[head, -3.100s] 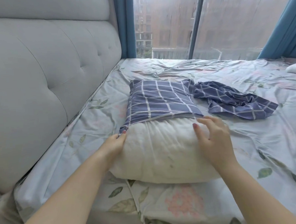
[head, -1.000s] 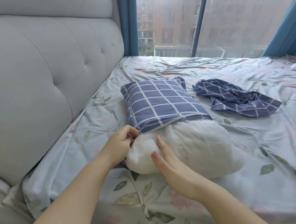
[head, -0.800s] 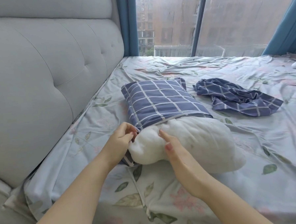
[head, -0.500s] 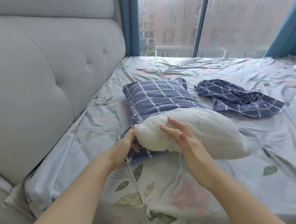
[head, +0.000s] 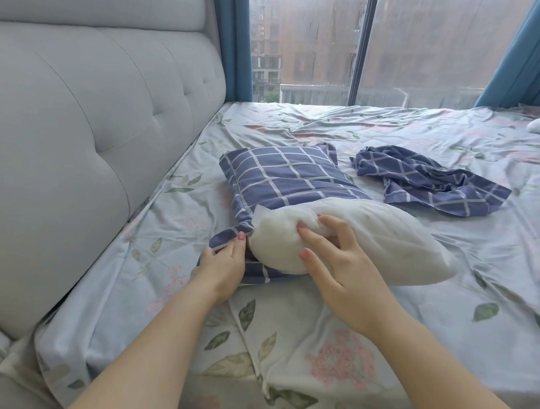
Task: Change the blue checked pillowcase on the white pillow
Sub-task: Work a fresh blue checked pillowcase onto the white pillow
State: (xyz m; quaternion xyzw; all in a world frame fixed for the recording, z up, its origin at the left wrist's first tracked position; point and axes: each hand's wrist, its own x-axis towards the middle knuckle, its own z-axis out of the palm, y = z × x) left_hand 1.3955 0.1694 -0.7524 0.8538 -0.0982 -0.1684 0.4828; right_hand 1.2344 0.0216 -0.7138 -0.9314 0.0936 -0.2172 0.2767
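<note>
Item: white pillow (head: 373,239), far half inside the blue checked pillowcase (head: 286,178), near the bed's (head: 301,343) headboard edge. I see my right grip (head: 337,263) curled round its bare near corner. My left grip (head: 222,266), just beside, pinches the pillowcase's open hem.

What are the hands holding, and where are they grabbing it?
The right hand grips the white pillow at its bare near end. The left hand holds the blue checked pillowcase by its open edge.
</note>
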